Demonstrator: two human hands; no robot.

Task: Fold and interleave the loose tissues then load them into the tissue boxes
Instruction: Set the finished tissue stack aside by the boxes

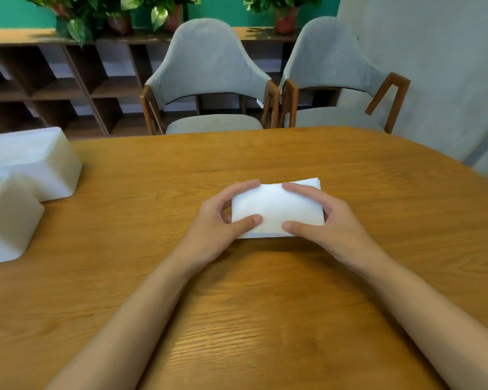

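A stack of folded white tissues [276, 206] lies on the wooden table [265, 305] in front of me. My left hand [220, 220] grips its left end, thumb on the near edge and fingers curled over the far edge. My right hand [327, 218] grips the right end the same way. Two white tissue boxes stand at the left: one farther back [31, 161] and one nearer [6, 218], cut off by the frame edge. Their openings are not visible.
Two grey upholstered chairs [209, 80] [335, 80] with wooden arms stand behind the table's far edge. A dark wooden shelf [54, 85] with potted plants on top lines the back wall. A grey wall is at the right.
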